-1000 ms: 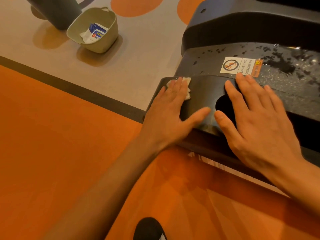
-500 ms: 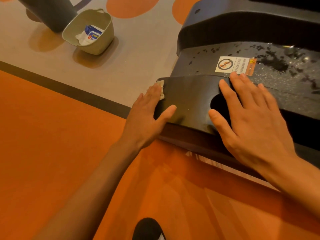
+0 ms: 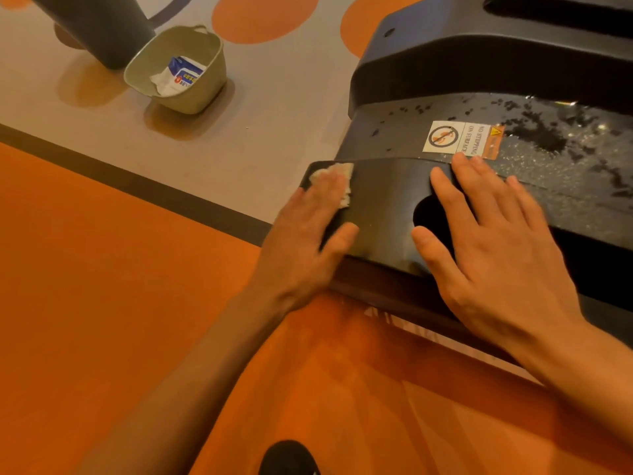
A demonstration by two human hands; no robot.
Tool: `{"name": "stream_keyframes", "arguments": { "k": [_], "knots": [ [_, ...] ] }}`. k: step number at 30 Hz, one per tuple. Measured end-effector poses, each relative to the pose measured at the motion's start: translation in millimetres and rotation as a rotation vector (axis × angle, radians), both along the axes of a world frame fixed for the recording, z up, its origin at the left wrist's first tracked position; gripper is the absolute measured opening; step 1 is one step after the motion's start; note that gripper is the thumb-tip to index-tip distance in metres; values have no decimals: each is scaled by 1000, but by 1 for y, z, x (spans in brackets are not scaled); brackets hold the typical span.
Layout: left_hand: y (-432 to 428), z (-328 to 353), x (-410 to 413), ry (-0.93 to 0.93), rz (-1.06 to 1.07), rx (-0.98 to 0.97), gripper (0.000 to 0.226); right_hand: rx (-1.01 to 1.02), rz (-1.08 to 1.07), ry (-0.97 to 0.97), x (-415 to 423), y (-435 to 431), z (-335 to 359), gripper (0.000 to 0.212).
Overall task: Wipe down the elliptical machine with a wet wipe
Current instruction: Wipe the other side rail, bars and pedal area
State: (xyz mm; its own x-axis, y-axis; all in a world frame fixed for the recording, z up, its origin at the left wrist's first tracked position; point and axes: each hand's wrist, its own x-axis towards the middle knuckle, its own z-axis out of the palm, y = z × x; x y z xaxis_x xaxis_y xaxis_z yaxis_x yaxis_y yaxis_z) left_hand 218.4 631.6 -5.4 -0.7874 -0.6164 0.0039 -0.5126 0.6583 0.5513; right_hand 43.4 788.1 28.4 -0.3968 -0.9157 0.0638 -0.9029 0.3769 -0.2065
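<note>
The black base of the elliptical machine [image 3: 387, 200] fills the upper right, low on the floor. Its upper surface is speckled with wet marks around a white warning sticker [image 3: 459, 140]. My left hand [image 3: 308, 234] lies flat with straight fingers and presses a crumpled white wet wipe [image 3: 337, 180] onto the near left corner of the black cover. Only the wipe's far edge shows past my fingertips. My right hand [image 3: 493, 248] rests flat and spread on the same cover, beside a round dark opening, fingertips just below the sticker.
A beige basket [image 3: 205, 94] holding a blue and white wipe packet [image 3: 183, 75] stands on the grey floor at upper left, next to a dark post [image 3: 99, 29]. Orange flooring with a dark border stripe lies beneath my arms. A black shoe tip [image 3: 287, 457] shows at the bottom edge.
My left hand slid the wipe left along the cover's edge to the corner, then back up onto the corner. My right hand stayed planted on the cover.
</note>
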Motion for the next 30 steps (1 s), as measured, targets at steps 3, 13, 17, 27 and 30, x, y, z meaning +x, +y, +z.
{"name": "stream_keyframes", "arguments": {
  "k": [3, 13, 17, 27, 30],
  "knots": [
    [-27, -6, 6, -103, 97, 41, 57, 8, -4, 4, -1, 1, 0, 82],
    [48, -40, 47, 323, 355, 128, 59, -20, -8, 4, 0, 0, -1, 81],
    [60, -49, 46, 309, 399, 33, 68, 1, -3, 4, 0, 0, -1, 82],
    [100, -10, -8, 360, -2, -93, 91, -15, -8, -3, 2, 0, -1, 81],
    [82, -5, -8, 274, -92, -179, 87, -5, -5, -6, 1, 1, -1, 81]
  ]
}}
